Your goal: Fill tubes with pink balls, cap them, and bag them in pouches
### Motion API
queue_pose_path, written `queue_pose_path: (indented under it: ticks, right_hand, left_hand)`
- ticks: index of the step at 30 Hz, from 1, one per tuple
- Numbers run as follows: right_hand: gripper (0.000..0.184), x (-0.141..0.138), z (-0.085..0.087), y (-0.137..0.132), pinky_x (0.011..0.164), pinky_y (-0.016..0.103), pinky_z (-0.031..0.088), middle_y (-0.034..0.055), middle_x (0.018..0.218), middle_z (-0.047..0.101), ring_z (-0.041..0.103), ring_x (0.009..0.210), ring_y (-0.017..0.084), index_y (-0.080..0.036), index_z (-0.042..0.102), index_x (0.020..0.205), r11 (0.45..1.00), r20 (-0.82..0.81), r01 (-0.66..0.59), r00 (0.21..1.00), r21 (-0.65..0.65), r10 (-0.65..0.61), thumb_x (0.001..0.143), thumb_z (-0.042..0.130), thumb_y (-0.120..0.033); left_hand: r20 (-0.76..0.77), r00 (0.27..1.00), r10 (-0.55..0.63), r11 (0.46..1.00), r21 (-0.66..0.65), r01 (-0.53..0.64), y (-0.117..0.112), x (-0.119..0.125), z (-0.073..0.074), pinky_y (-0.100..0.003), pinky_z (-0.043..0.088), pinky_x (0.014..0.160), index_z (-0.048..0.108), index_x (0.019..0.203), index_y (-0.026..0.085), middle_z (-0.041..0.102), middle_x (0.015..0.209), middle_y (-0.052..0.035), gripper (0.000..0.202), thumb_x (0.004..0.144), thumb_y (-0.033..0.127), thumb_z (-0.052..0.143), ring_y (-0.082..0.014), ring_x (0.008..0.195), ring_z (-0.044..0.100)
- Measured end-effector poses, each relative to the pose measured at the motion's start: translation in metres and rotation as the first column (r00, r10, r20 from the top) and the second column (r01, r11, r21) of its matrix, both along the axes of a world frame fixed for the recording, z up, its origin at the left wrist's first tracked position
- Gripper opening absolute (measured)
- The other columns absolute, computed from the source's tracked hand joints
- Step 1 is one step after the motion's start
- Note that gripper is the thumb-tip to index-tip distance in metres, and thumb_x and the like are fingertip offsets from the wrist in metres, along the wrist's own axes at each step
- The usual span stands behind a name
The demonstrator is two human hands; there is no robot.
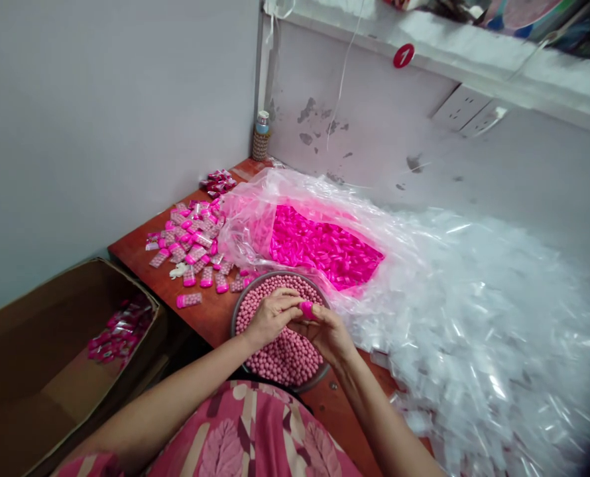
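My left hand [271, 317] and my right hand [329, 331] meet over a round metal bowl [236, 317] heaped with small pink balls [285, 354]. Both hands pinch one small pink cap or capsule [307, 309] between their fingertips, fingers curled. Behind the bowl, an open clear plastic bag [255, 212] holds a mass of bright pink caps [325, 248]. Left of the bowl, filled pink-capped clear tubes [190, 242] lie in a loose pile on the reddish-brown table [140, 248].
A big heap of clear empty plastic tubes [474, 318] covers the table's right side. An open cardboard box [51, 358] at lower left holds several pink packets [120, 331]. A small bottle [261, 136] stands in the wall corner. Wall sockets [467, 109] sit at upper right.
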State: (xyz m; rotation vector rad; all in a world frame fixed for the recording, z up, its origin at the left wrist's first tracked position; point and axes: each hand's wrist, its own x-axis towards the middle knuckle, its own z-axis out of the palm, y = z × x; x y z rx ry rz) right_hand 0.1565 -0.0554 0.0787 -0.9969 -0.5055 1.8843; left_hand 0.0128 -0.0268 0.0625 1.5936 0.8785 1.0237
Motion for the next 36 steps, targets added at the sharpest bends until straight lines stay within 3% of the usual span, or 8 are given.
queue_pose_path:
  ticks: [7,13,17,21,24,27,30,36]
  right_hand:
    - [0.015,-0.017,-0.021,0.000,0.071,0.039,0.050,0.0017,0.069,0.067,0.062,0.073,0.020,-0.020,0.063,0.073,0.983,0.003,0.158,0.987,-0.088,-0.158,0.070,0.055,-0.032]
    - [0.026,-0.020,-0.025,-0.002,0.070,0.038,0.051,0.0026,0.072,0.067,0.062,0.074,0.018,-0.020,0.061,0.083,0.993,-0.012,0.080,0.997,-0.084,-0.081,0.077,0.049,-0.042]
    - [0.030,-0.021,-0.031,-0.003,0.070,0.035,0.051,0.0029,0.075,0.066,0.062,0.076,0.018,-0.019,0.061,0.084,0.981,0.086,0.194,0.977,0.013,-0.195,0.079,0.048,-0.045]
    - [0.040,-0.019,-0.033,-0.003,0.070,0.035,0.052,0.0056,0.084,0.066,0.061,0.080,0.019,-0.018,0.060,0.093,0.981,0.224,0.184,0.955,0.066,-0.195,0.082,0.039,-0.051]
    - [0.036,-0.013,-0.029,-0.002,0.077,0.036,0.049,0.0054,0.097,0.062,0.058,0.089,0.019,-0.020,0.057,0.103,0.965,0.481,0.140,0.845,0.220,-0.232,0.080,0.048,-0.046]
    - [0.032,-0.007,-0.025,0.001,0.082,0.038,0.047,0.0048,0.101,0.061,0.057,0.092,0.020,-0.022,0.058,0.104,0.946,0.621,0.073,0.738,0.317,-0.265,0.077,0.055,-0.039]
    - [0.036,-0.003,-0.025,0.002,0.078,0.040,0.050,0.0052,0.107,0.060,0.058,0.092,0.022,-0.023,0.054,0.111,0.957,0.573,0.063,0.789,0.283,-0.222,0.079,0.051,-0.040]
    - [0.045,-0.002,-0.015,0.002,0.077,0.038,0.052,0.0060,0.127,0.047,0.049,0.109,0.024,-0.027,0.047,0.121,0.955,0.576,-0.019,0.801,0.297,-0.163,0.080,0.047,-0.045]
  left_hand:
    - [-0.084,0.996,0.019,1.000,-0.012,-0.021,0.000,-0.002,-0.007,-0.032,0.041,0.084,0.067,0.091,0.019,0.061,0.091,-0.0058,0.020,0.079,0.020,0.051,-0.0176,0.091,0.054]
    - [0.000,1.000,0.014,0.984,-0.176,-0.014,0.002,-0.004,-0.014,-0.030,0.042,0.084,0.066,0.092,0.017,0.064,0.093,-0.0055,0.021,0.078,0.020,0.052,-0.0177,0.090,0.056]
    - [0.062,0.998,-0.008,0.968,-0.251,0.023,0.005,0.000,-0.016,-0.030,0.043,0.082,0.065,0.095,0.016,0.065,0.091,-0.0049,0.023,0.078,0.022,0.051,-0.0178,0.088,0.057]
    - [0.094,0.995,0.018,0.957,-0.289,0.010,0.007,0.002,-0.017,-0.031,0.043,0.083,0.065,0.095,0.015,0.066,0.094,-0.0059,0.024,0.077,0.023,0.051,-0.0187,0.089,0.058]
    - [0.086,0.995,0.050,0.951,-0.307,-0.021,0.008,0.002,-0.018,-0.032,0.043,0.082,0.065,0.096,0.015,0.065,0.095,-0.0062,0.025,0.078,0.024,0.050,-0.0191,0.089,0.058]
    - [0.052,0.995,0.089,0.959,-0.275,-0.071,0.007,0.003,-0.017,-0.031,0.044,0.082,0.065,0.094,0.015,0.065,0.095,-0.0062,0.024,0.078,0.024,0.051,-0.0188,0.088,0.058]
    - [0.014,0.995,0.099,0.972,-0.216,-0.094,0.008,0.003,-0.015,-0.030,0.044,0.081,0.066,0.093,0.017,0.065,0.094,-0.0053,0.022,0.078,0.024,0.051,-0.0184,0.088,0.058]
    - [-0.045,0.994,0.100,0.991,-0.086,-0.103,0.007,0.003,-0.009,-0.031,0.043,0.083,0.066,0.090,0.018,0.065,0.092,-0.0059,0.019,0.078,0.023,0.052,-0.0181,0.088,0.057]
